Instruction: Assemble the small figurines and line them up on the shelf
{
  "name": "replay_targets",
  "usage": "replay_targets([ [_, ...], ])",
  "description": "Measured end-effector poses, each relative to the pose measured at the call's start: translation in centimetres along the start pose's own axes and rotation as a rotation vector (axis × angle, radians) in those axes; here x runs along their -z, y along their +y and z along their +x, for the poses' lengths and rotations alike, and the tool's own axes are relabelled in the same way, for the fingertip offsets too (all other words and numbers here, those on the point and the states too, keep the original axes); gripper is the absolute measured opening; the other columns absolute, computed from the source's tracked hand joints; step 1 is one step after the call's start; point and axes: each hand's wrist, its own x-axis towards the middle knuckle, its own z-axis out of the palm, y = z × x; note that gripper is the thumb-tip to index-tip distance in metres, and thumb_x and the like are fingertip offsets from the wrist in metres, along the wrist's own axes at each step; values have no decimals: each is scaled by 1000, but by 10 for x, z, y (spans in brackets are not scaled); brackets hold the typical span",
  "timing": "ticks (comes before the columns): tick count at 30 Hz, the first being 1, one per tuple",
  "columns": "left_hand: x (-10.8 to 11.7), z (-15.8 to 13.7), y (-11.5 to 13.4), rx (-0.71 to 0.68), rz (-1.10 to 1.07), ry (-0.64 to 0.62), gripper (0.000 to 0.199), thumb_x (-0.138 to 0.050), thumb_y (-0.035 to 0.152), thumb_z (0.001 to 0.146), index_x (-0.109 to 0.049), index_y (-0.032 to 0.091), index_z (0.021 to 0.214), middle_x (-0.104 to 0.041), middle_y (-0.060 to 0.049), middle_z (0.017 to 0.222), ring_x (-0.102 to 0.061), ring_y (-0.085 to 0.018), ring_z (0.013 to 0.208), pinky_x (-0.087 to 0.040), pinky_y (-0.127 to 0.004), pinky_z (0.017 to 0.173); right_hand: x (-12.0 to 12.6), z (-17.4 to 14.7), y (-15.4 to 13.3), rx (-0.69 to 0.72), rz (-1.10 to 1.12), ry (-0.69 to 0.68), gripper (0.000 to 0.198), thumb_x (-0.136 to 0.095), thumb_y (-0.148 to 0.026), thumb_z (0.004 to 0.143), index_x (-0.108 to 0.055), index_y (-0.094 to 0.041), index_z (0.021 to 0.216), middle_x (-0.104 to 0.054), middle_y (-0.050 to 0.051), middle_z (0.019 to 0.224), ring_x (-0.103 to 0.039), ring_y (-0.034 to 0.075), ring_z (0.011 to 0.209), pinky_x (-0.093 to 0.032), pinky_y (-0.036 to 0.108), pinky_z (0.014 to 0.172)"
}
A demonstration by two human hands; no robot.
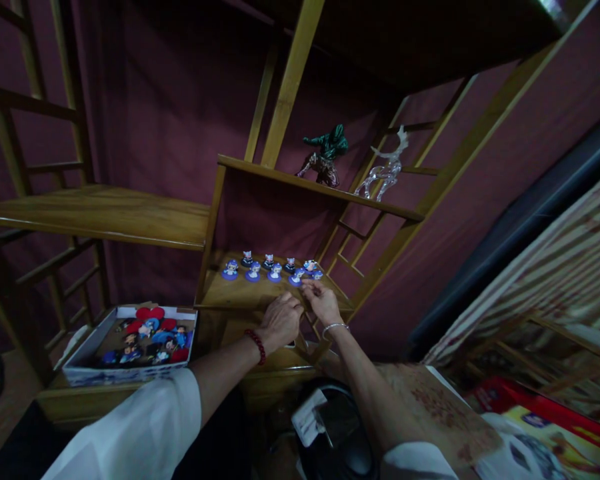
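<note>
My left hand [283, 319], with a red bead bracelet on its wrist, hovers at the front edge of a small wooden shelf. Its fingers are curled together, and whatever they may hold is hidden. Just right of it, my right hand [322, 301] has its fingers bent close together beside a small purple-and-white figurine [297, 277] on a round base; I cannot make out anything between them. Another purple figurine [317, 275] is partly hidden behind those fingers. More like it, such as a purple figurine [253, 271], form a front row. Behind stand small dark-based figurines [269, 261].
At left, a shallow box [125, 380] holds many mixed figurines and red hearts. Above my hands, an upper shelf [280, 175] carries a green-hooded figure [327, 155] and a clear deer [386, 172]. A black bag-like object [340, 433] lies below my arms.
</note>
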Motion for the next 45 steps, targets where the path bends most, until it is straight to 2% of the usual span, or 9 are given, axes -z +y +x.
replay_targets([
  [3,9,-10,-3,48,17,-16,19,-42,10,75,-59,15,80,-58,-8,83,-46,-19,86,-38,-33,82,-15,-5,-16,22,44,-48,28,-54,-34,70,-62,-19,92,-67,3,80,-61,15,69,-49,29,70],
  [8,26,-32,-11,117,39,33,18,-42,10,76,-59,15,77,-59,-7,84,-45,-20,87,-38,-35,79,-41,-10,-41,72,145,-153,25,-54,-33,71,-62,-17,88,-65,3,74,-59,13,65,-49,27,67],
  [14,47,-55,-22,212,65,23,19,-42,10,76,-60,16,81,-59,-8,89,-46,-20,89,-37,-35,80,-68,-16,-68,123,189,-237,22,-54,-31,71,-62,-18,86,-64,1,71,-58,12,64,-49,25,65],
  [24,64,-86,-42,293,127,98,22,-40,12,79,-58,17,88,-58,-7,92,-45,-20,90,-37,-35,80,-103,-20,-90,166,162,-266,23,-52,-31,73,-61,-17,89,-64,1,73,-59,12,67,-49,26,69],
  [27,67,-91,-49,315,133,110,23,-40,11,78,-59,16,90,-58,-7,95,-45,-21,92,-37,-35,81,-113,-17,-94,153,125,-257,23,-52,-27,73,-61,-17,91,-65,2,76,-59,12,69,-49,26,71],
  [33,70,-101,-57,310,109,125,28,-40,9,77,-58,15,97,-58,-7,101,-45,-20,94,-37,-34,85,-131,-11,-107,137,-9,-187,30,-53,-17,71,-58,-20,101,-65,4,94,-60,12,73,-48,28,77],
  [39,71,-107,-62,263,47,141,34,-42,6,73,-55,16,103,-56,-7,102,-44,-19,96,-38,-34,87,-140,-9,-122,93,-185,-160,39,-56,-18,72,-54,-18,111,-63,8,103,-60,16,79,-46,29,80],
  [45,70,-108,-64,245,5,158,37,-42,5,71,-54,15,105,-55,-7,104,-43,-19,97,-38,-35,87,-142,-4,-133,58,-310,-179,40,-54,-24,75,-51,-18,114,-63,6,103,-60,17,88,-44,27,81],
])
